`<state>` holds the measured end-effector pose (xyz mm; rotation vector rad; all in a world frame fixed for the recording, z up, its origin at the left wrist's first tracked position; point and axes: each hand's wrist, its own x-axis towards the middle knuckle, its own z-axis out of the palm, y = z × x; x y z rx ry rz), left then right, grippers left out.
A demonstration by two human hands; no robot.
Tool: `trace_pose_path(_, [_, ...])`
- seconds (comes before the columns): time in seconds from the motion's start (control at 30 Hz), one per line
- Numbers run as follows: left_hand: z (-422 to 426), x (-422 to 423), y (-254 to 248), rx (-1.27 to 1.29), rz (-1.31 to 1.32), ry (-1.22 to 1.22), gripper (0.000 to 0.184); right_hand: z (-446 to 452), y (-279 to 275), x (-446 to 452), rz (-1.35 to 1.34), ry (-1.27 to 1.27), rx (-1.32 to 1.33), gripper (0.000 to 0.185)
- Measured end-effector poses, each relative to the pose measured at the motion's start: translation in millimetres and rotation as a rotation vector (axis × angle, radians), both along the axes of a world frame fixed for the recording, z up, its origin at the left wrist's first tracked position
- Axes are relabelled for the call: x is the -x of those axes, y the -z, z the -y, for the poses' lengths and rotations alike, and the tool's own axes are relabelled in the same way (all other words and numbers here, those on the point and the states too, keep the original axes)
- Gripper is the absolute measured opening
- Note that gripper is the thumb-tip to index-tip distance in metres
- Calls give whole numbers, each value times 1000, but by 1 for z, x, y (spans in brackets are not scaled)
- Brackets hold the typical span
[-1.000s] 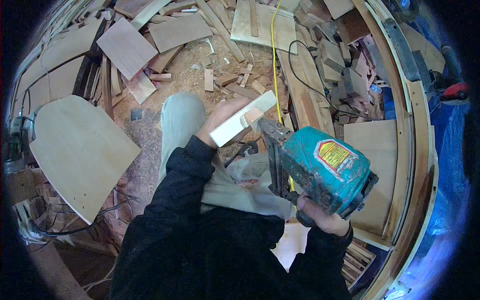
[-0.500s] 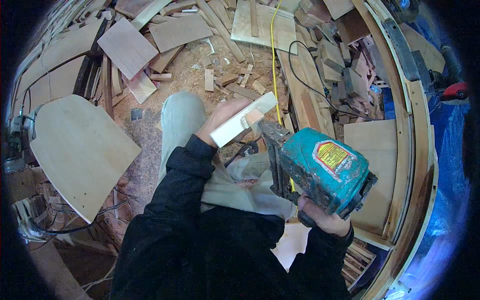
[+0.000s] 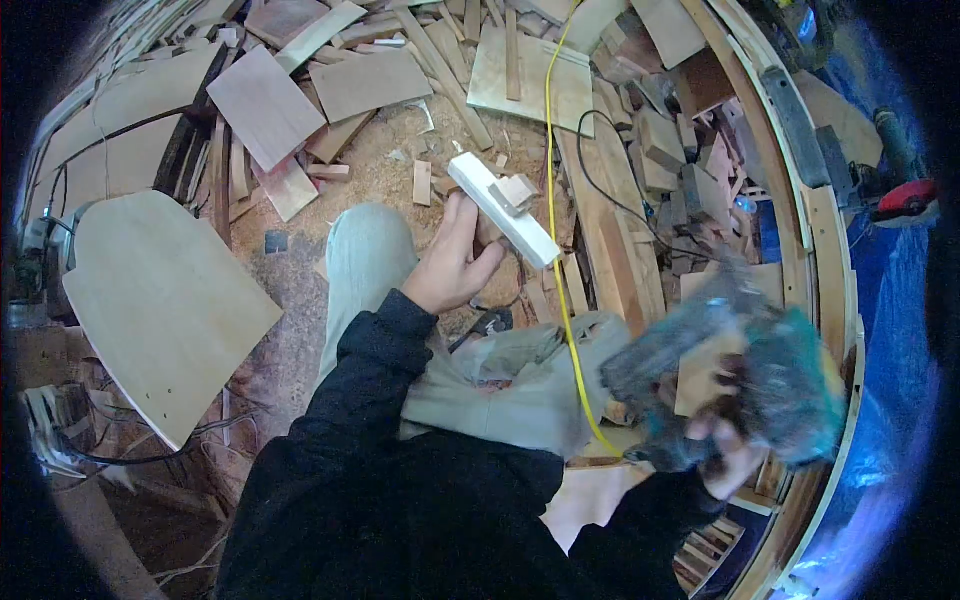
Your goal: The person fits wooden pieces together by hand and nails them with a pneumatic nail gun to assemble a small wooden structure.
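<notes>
My left hand point(image 3: 458, 262) grips a pale wooden strip point(image 3: 500, 212) from below, its thumb and fingers on the underside. A small wooden block point(image 3: 514, 194) sits on that strip near its middle. On the right, my right hand point(image 3: 728, 450) is wrapped round the handle of a teal nail gun point(image 3: 795, 385), which is blurred by motion and held apart from the strip. A yellow hose point(image 3: 572, 345) runs up from near the nail gun's handle.
A large shaped board point(image 3: 165, 300) lies at the left. Wood offcuts point(image 3: 375, 85) and sawdust cover the floor ahead, with stacked blocks point(image 3: 665, 140) at the upper right. A long wooden edge point(image 3: 828, 240) and a blue tarp point(image 3: 895, 290) are on the right.
The nail gun in my right hand has moved away from the strip, to the right. My left hand has turned the strip, so it now slopes down to the right.
</notes>
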<state>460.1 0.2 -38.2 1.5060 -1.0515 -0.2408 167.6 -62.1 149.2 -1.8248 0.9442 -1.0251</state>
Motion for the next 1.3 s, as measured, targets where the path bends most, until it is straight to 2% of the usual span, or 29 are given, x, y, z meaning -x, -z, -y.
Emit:
trace_pose_path(0.03, [-2, 0, -7, -21, -11, -11, 54, 15, -13, 20, -68, -57, 98, 33])
trace_pose_path(0.1, [-3, -1, -12, -25, -66, -4, 55, 23, -41, 39, 275, -86, 52, 42])
trace_pose_path(0.17, [-1, -1, -9, -24, -157, -53, 54, 36, -73, 57, 450, 490, 340, 52])
trace_pose_path(0.27, [-5, -2, -16, -31, -259, -40, 55, 57, -135, 96, 526, -31, 159, 45])
trace_pose_path(0.3, [-4, -1, -11, -24, -300, -61, 55, 69, -152, 113, 555, -128, 80, 43])
trace_pose_path(0.43, [-1, 0, 1, 29, -365, -40, 54, 135, -203, 216, 716, -182, -113, 37])
trace_pose_path(0.47, [-1, 0, -1, 57, -374, -33, 53, 161, -213, 253, 571, 86, 76, 34])
trace_pose_path(0.5, [-2, 0, -3, 85, -383, -28, 53, 162, -202, 252, 20, 374, 543, 34])
trace_pose_path(0.57, [-4, 0, -8, 95, -388, -32, 52, 178, -185, 266, -563, 635, 989, 34])
trace_pose_path(0.63, [-6, 1, -10, 105, -392, -42, 51, 217, -189, 321, -382, 410, 704, 38])
trace_pose_path(0.67, [-6, 1, -11, 113, -384, -48, 51, 233, -189, 343, -380, 402, 708, 38])
trace_pose_path(0.77, [-7, 0, -12, 110, -371, -60, 50, 263, -187, 389, -187, 443, 419, 54])
trace_pose_path(0.8, [-7, 0, -12, 99, -365, -60, 49, 259, -187, 383, -189, 444, 416, 54])
trace_pose_path(0.87, [-8, -3, -12, 101, -321, -73, 49, 248, -193, 370, -497, 577, 355, 43])
trace_pose_path(0.9, [-8, -3, -12, 106, -280, -92, 49, 239, -197, 363, -502, 576, 361, 43])
trace_pose_path(1.0, [-10, -1, -10, 102, -426, -50, 48, 217, -200, 338, 210, 488, -112, 40])
trace_pose_path(1.07, [-12, -2, -13, 100, -405, -53, 48, 209, -203, 331, 677, 399, -428, 40])
trace_pose_path(1.13, [-13, -3, -15, 100, -382, -56, 48, 204, -204, 350, 660, 370, -398, 39])
trace_pose_path(1.2, [-12, -3, -15, 130, -352, -74, 46, 195, -212, 357, 297, 246, -518, 37])
trace_pose_path(1.23, [-13, -3, -16, 130, -353, -73, 46, 171, -205, 322, 153, 229, -437, 41])
trace_pose_path(1.27, [-13, -3, -19, 143, -353, -78, 46, 168, -198, 319, 153, 233, -438, 41])
trace_pose_path(1.3, [-13, -1, -19, 154, -352, -83, 45, 167, -188, 320, 25, 387, -157, 38])
